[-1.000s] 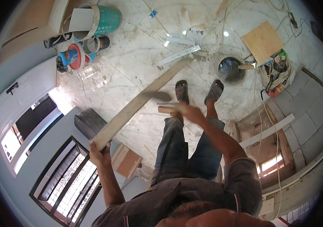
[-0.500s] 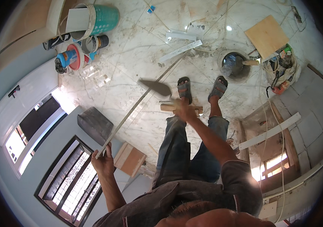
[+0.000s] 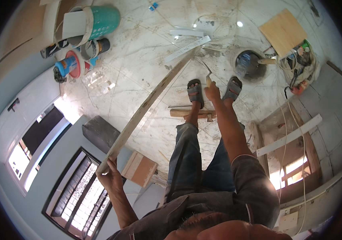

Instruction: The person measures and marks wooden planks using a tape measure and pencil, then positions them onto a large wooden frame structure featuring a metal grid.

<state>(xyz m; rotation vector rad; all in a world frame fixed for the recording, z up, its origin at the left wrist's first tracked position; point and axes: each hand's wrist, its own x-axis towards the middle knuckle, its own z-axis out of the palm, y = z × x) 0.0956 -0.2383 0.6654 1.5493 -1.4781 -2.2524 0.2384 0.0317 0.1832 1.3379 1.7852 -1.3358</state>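
Observation:
A long straight wooden strip [image 3: 151, 100] slants from my left side up to the floor ahead of my feet, its broad, stained face in view. My left hand [image 3: 111, 176] is closed round its near end. In my right hand [image 3: 213, 94], low in front of my sandals, is the handle of a pointed trowel [image 3: 208, 81]. Its blade shows almost edge-on and lies close to the strip's far end; whether they touch I cannot tell.
Pale strips [image 3: 189, 47] lie ahead on the dusty tiles, and wood pieces [image 3: 184, 113] beside my left foot. On the right are a dark round tub [image 3: 255, 74], a tool bag [image 3: 301, 70] and a plywood square [image 3: 283, 32]. A teal bucket [image 3: 105, 24] stands far left.
The strip has turned from its narrow edge to its broad face. My right hand has moved right and forward with the trowel, whose blade has turned from flat to edge-on.

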